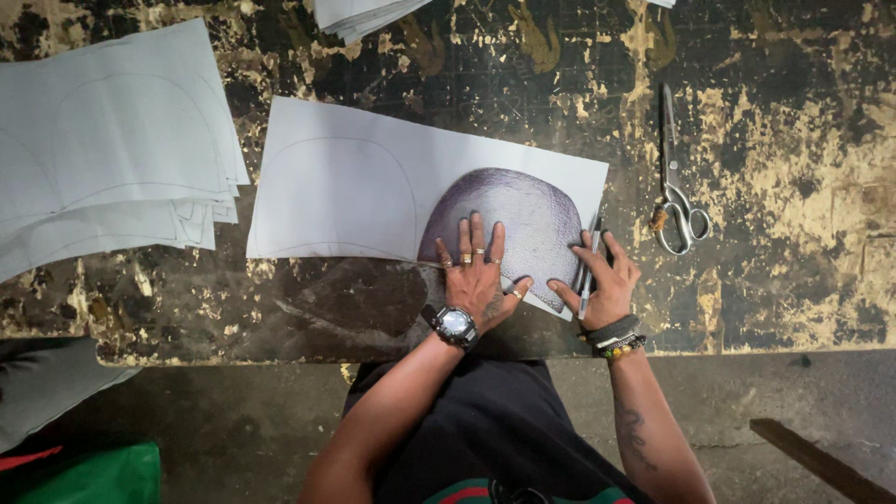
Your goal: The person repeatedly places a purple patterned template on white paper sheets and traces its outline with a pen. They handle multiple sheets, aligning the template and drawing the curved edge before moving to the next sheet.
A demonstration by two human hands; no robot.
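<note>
A white sheet (345, 177) lies on the worn dark table (793, 159), with a curved outline drawn on its left half. A purple dome-shaped template (523, 205) rests on the sheet's right half. My left hand (478, 271), with rings and a wristwatch, presses flat on the template's lower edge. At the template's right rim, my right hand (602, 280) grips a pen (590, 266), tip against the sheet.
A stack of white sheets (112, 149) with drawn curves sits at the left. Metal scissors (677, 187) lie to the right of the sheet. More paper (359, 14) shows at the top edge. Green and grey cloth (65, 448) lies below the table's left end.
</note>
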